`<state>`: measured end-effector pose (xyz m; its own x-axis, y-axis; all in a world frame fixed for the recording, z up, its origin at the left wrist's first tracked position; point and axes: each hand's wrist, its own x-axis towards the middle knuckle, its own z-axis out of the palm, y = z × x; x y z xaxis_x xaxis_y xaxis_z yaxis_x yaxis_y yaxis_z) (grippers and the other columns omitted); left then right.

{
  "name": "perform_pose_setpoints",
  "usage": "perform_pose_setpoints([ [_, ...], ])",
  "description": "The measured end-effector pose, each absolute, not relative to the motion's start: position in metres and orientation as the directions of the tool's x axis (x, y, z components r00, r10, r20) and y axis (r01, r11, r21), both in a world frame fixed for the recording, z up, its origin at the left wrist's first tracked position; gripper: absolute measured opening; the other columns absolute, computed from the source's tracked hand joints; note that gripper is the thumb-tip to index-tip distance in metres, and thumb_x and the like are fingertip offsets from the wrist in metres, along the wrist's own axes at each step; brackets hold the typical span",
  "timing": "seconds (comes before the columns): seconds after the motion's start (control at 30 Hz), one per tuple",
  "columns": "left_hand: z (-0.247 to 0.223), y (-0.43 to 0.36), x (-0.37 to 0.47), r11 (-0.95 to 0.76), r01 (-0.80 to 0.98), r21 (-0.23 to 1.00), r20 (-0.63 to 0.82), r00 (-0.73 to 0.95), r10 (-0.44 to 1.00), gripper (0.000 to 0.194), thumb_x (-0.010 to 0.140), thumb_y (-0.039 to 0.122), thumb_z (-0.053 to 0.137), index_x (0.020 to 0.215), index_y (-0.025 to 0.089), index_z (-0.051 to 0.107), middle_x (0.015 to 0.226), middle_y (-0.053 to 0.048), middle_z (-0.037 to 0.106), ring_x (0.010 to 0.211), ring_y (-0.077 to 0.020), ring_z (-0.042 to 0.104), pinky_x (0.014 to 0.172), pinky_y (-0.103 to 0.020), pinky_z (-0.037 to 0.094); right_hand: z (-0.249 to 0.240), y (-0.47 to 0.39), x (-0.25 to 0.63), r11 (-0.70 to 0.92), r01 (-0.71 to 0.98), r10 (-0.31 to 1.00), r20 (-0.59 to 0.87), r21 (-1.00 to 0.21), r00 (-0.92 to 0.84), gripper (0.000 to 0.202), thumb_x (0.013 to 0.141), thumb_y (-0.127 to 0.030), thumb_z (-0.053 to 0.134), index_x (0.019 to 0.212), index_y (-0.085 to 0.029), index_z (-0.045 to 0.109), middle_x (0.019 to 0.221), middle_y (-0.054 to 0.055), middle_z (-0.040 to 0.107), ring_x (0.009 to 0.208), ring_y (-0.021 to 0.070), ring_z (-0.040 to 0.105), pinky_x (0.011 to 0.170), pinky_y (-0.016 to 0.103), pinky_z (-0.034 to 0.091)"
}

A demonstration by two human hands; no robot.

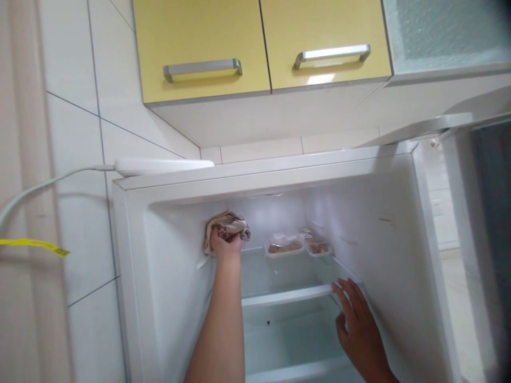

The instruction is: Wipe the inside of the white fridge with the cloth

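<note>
Deep inside an open fridge [275,169], my left hand [225,242] grips a bunched brown-and-beige patterned cloth [229,221] at the left inner wall. Its fingers are partly hidden by the cloth. My right hand [357,319] is at the right end of the upper glass shelf's white front edge [287,295], fingers stretched out and holding nothing. The fingertips are at or very near that edge; contact is not certain. Toward the back right of the shelf sit two clear plastic food packs [284,244], [317,246] with brownish contents.
Below is another shelf with a white front edge [299,371]. A white flat box [163,166] with a cable lies on the fridge top at left. Yellow cabinets [203,37] with metal handles hang above. The fridge door [471,239] stands open at right.
</note>
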<state>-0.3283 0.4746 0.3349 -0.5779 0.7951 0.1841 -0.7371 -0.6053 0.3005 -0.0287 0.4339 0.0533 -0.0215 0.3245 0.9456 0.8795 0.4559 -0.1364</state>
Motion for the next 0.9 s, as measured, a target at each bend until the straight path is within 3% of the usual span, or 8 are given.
perform_pose_setpoints([
  [0.2,0.306,0.453,-0.328,-0.641,-0.719,0.268,0.11,-0.638,0.762,0.021,0.085,0.022,0.045,0.083,0.025,0.067,0.093,0.0,0.074,0.116,-0.0169,0.064,0.105,-0.036,0.049,0.055,0.432,-0.03,0.461,0.873,0.341,0.94,-0.158,-0.01,0.071,0.086,-0.003,0.04,0.153,-0.026,0.031,0.152,0.011,0.045,0.151,0.0293,0.03,0.117,0.056,0.042],
  [0.33,0.289,0.411,-0.324,-0.551,-0.79,0.269,0.083,-0.551,0.831,0.015,0.082,0.027,0.056,0.089,0.022,0.069,0.1,-0.003,0.075,0.116,-0.0205,0.066,0.105,-0.042,0.051,0.056,0.43,-0.03,0.46,0.872,0.353,0.935,-0.164,-0.011,0.073,0.085,-0.003,0.04,0.154,-0.027,0.031,0.153,0.009,0.044,0.15,0.0288,0.031,0.117,0.055,0.042],
  [0.43,0.276,0.379,-0.318,-0.454,-0.844,0.286,0.072,-0.453,0.888,0.022,0.084,0.035,0.063,0.1,0.022,0.069,0.112,-0.006,0.074,0.118,-0.0231,0.066,0.109,-0.049,0.048,0.057,0.429,-0.03,0.459,0.874,0.354,0.935,-0.161,-0.013,0.074,0.086,-0.003,0.04,0.154,-0.028,0.029,0.154,0.01,0.043,0.151,0.029,0.031,0.117,0.055,0.043],
  [0.57,0.258,0.353,-0.303,-0.402,-0.819,0.408,0.068,-0.412,0.909,0.028,0.09,0.042,0.061,0.113,0.027,0.068,0.118,-0.006,0.074,0.119,-0.0254,0.065,0.107,-0.054,0.049,0.057,0.429,-0.031,0.466,0.868,0.358,0.934,-0.171,-0.008,0.073,0.085,-0.002,0.039,0.154,-0.027,0.029,0.152,0.011,0.044,0.151,0.0291,0.029,0.117,0.056,0.042],
  [0.8,0.238,0.351,-0.284,-0.335,-0.842,0.424,0.125,-0.312,0.942,0.041,0.096,0.055,0.048,0.122,0.028,0.067,0.11,-0.007,0.077,0.096,-0.0212,0.073,0.084,-0.039,0.061,0.059,0.427,-0.033,0.467,0.861,0.371,0.928,-0.201,0.015,0.074,0.087,-0.002,0.04,0.154,-0.029,0.027,0.152,0.011,0.045,0.151,0.0297,0.029,0.117,0.057,0.043],
  [0.9,0.244,0.359,-0.288,-0.343,-0.825,0.449,0.111,-0.329,0.938,0.035,0.097,0.045,0.052,0.121,0.026,0.067,0.105,-0.006,0.078,0.09,-0.0193,0.073,0.08,-0.035,0.06,0.059,0.426,-0.031,0.471,0.863,0.362,0.932,-0.184,0.002,0.074,0.087,-0.002,0.039,0.155,-0.029,0.027,0.152,0.01,0.045,0.151,0.029,0.029,0.117,0.056,0.043],
])
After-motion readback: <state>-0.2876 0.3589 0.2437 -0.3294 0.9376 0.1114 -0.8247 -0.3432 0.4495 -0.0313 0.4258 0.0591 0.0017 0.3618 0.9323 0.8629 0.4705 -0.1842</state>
